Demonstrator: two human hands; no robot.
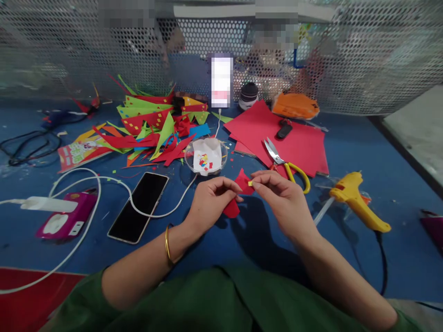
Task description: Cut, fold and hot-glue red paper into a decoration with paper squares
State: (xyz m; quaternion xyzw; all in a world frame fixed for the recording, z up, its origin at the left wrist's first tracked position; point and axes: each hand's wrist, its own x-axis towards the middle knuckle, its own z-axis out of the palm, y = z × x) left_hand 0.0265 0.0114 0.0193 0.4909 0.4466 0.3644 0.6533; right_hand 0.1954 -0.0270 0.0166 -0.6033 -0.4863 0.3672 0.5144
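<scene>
My left hand [214,200] pinches a piece of red paper [243,182], which shows on both sides of its fingers. Close to it, my right hand [282,198] holds a tiny yellow paper square [250,183] between thumb and forefinger, over the red paper. Whether the square touches the paper I cannot tell. Just beyond my hands is a clear round dish [188,159] with a white sheet [211,150] and small coloured bits on it. Yellow-handled scissors [284,161] lie partly on red paper sheets [308,147], near my right hand.
A yellow glue gun [362,200] with a cord is at the right. At the left are a black-screened phone [138,207], a purple power block [69,216] and a looping white cable [100,177]. Coloured paper strips [148,124] pile up behind, before a perforated metal panel [194,37].
</scene>
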